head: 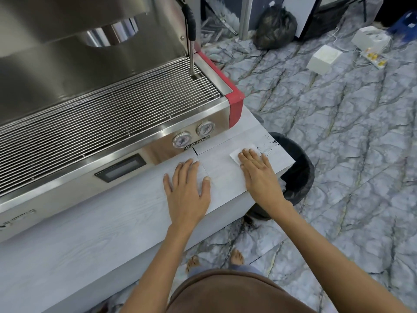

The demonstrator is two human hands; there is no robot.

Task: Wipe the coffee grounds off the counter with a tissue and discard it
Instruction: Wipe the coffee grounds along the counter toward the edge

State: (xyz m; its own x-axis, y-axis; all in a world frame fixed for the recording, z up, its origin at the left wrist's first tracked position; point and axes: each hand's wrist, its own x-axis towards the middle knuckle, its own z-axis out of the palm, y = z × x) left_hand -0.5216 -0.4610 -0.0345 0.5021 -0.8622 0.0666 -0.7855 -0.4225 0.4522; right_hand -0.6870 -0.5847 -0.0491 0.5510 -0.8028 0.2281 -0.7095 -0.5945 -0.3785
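Dark coffee grounds lie scattered on the pale wood-grain counter near its right end. A white tissue lies flat on the counter just left of the grounds. My right hand presses flat on the tissue, fingers together and pointing at the grounds. My left hand rests flat on the bare counter to the left, fingers spread, holding nothing. A black bin lined with a dark bag stands on the floor right beside the counter's right end.
A steel espresso machine with a red corner and drip grate fills the counter behind my hands. On the marble-patterned floor lie a black rubbish bag, white boxes and a power strip.
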